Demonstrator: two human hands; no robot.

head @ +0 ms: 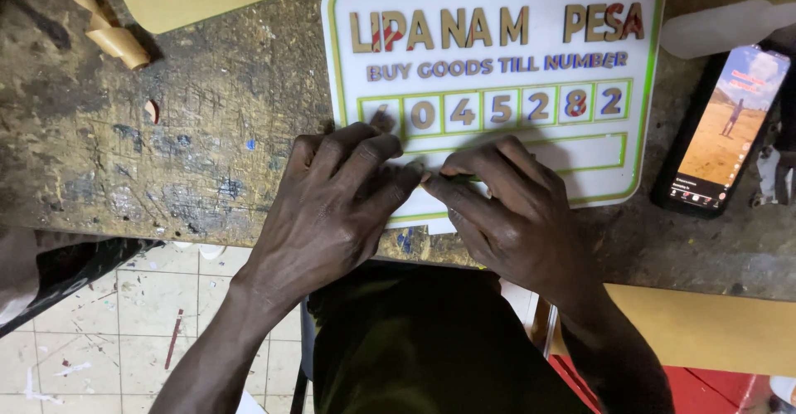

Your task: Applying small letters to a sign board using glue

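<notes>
Both hands meet over the lower edge of the white sign board (497, 90), which lies flat on the scuffed workbench (166, 132). The left hand (332, 207) presses down with curled fingers, gripping nothing I can see. The right hand (514, 215) pinches a thin green strip (461, 179) (mostly hidden under the fingers). A lit phone (721, 132) lies to the right, its far edge cut off.

bare bench (207, 115) left, phone (723, 128) right

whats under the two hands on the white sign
Both the left hand and right hand cover the lower edge of the white green-bordered sign board; a thin green strip shows between the fingertips. The rest is hidden.
</notes>
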